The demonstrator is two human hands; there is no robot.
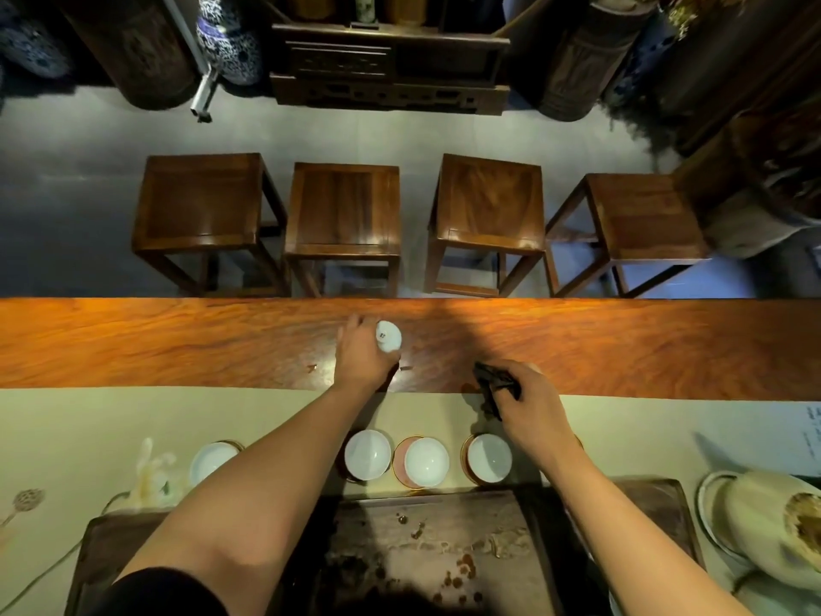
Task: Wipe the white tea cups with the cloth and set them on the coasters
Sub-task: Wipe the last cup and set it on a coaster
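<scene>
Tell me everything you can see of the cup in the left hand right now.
The white tea cup is small, glossy, ceramic-looking. It is tipped so its base faces the camera, showing a small dark mark in the middle; its opening is hidden. The left hand grips it from the side, above the far wooden tabletop, apart from the cloth in the right hand. Whether it touches the table cannot be told.

No writing can be read: a small dark mark on the base of the upturned white cup and lines on a paper at the table's right edge stay illegible.
</scene>
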